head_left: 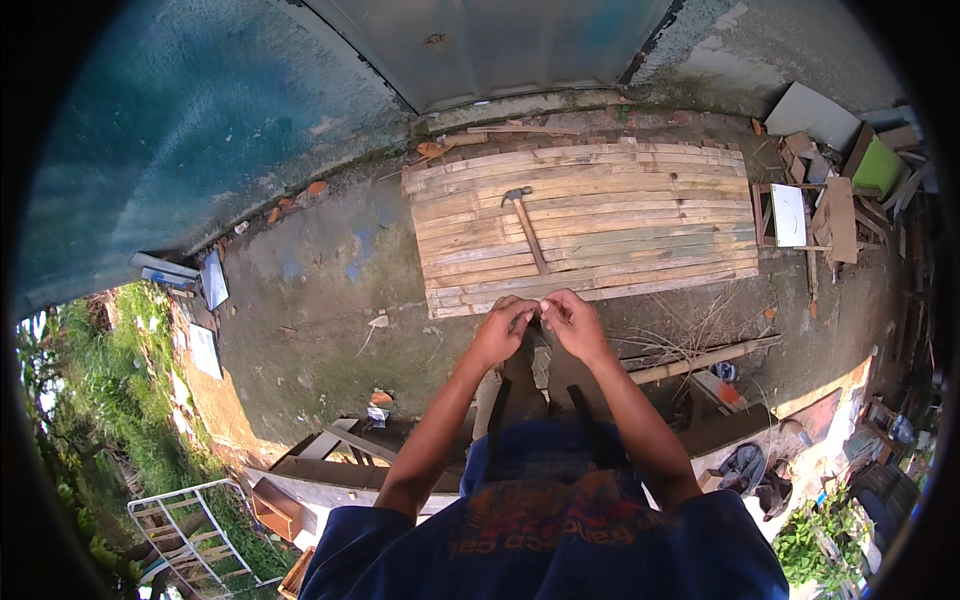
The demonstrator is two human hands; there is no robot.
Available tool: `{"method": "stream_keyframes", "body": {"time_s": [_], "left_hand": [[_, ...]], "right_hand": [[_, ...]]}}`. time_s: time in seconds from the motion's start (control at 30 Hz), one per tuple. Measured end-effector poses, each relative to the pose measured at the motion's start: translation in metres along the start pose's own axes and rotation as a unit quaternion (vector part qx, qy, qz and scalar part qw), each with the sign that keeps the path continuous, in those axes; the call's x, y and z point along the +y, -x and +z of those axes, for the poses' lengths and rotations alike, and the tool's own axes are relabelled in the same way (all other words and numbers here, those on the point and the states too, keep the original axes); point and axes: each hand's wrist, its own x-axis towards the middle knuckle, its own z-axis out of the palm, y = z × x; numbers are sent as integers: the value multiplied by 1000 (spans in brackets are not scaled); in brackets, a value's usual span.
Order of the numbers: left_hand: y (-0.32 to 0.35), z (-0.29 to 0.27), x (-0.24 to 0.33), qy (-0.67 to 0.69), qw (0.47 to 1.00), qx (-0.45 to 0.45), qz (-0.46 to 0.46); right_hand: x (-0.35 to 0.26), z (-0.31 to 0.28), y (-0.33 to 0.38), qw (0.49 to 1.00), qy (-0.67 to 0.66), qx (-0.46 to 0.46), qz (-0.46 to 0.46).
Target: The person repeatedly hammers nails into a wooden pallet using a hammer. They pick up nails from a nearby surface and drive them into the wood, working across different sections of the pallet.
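Centre frame: left hand (502,330) and right hand (572,322) pinch something small between fingertips, above plank panel (585,225); hammer (524,226) rests within reach.

Both hands meet at near edge of slatted wooden panel (585,225): left hand (503,332) and right hand (573,324) fingertips pinched together on something small (too tiny to identify). Panel lies flat on concrete.

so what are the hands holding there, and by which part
Both the left hand and right hand pinch something tiny between their fingertips, over the near edge of the wooden panel; what it is cannot be told.
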Motion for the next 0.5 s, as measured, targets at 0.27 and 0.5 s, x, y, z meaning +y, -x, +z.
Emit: {"method": "stream_keyframes", "body": {"time_s": [0.27,0.5], "left_hand": [[-60,33,-164,173,941,233,-174],[-102,49,-224,236,904,287,-212]], "right_hand": [[137,38,-175,925,348,126,-82],[195,54,-244,932,353,74,-45]]}}
